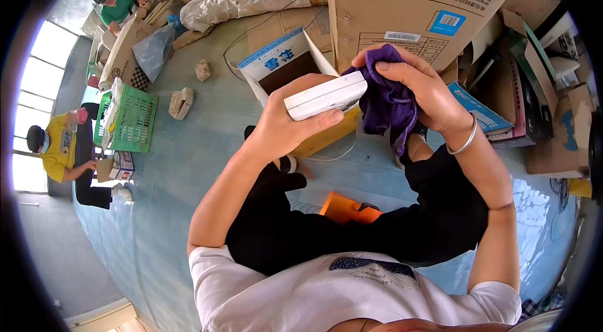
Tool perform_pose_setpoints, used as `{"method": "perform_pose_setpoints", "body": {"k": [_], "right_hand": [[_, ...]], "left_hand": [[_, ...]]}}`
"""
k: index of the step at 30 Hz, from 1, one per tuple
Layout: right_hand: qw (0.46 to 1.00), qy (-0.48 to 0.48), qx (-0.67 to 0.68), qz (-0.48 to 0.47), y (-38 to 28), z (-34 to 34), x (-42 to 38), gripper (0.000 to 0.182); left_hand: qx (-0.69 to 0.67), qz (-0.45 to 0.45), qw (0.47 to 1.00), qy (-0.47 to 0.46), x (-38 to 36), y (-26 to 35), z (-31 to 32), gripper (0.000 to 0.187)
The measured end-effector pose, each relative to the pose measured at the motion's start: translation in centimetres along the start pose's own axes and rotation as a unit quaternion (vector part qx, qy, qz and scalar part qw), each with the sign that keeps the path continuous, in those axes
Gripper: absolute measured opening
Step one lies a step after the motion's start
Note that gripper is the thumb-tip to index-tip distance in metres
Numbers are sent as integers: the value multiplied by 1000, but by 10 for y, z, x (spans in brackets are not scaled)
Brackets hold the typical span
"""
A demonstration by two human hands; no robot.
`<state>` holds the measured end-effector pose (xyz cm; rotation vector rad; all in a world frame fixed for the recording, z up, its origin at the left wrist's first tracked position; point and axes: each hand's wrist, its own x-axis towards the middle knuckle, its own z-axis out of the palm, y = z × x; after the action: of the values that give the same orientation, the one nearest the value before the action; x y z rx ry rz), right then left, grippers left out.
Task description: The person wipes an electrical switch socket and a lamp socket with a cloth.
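My left hand [292,112] is wrapped round a slim white rectangular case [330,94] with rounded corners and a seam along its side, thumb on the lower edge. A bunched purple cloth [391,96] is gripped in my right hand [433,93]. The cloth lies against the right end of the case, and part of it hangs down. Below my hands stands an open white and blue carton [251,69] with a dark inside. Something yellow [326,138] is partly hidden beneath my left hand. An orange object [342,207] shows on the floor between my legs.
A tall cardboard box [377,8] stands ahead. Open cartons [480,112] crowd the right. A green crate [143,119] and small wooden-looking blocks [181,104] are on the left. Two people sit there, one in yellow [59,150], one in green [118,5].
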<state>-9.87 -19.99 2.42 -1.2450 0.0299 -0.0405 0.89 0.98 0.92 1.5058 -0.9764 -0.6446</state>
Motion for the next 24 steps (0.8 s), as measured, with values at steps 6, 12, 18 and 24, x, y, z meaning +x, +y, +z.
{"method": "perform_pose_setpoints", "body": {"k": [6, 12, 18, 24], "right_hand": [[995, -27, -84, -41, 1, -3, 0, 22], [972, -37, -233, -15, 2, -3, 2, 20], [965, -53, -255, 13, 1, 0, -2, 16], [956, -63, -285, -14, 1, 2, -2, 17]], "left_hand": [[13, 0, 1000, -2, 2, -5, 1, 43], [86, 73, 993, -21, 4, -21, -1, 44], [122, 129, 983, -53, 0, -25, -2, 41], [124, 156, 979, -50, 0, -27, 0, 42]]}}
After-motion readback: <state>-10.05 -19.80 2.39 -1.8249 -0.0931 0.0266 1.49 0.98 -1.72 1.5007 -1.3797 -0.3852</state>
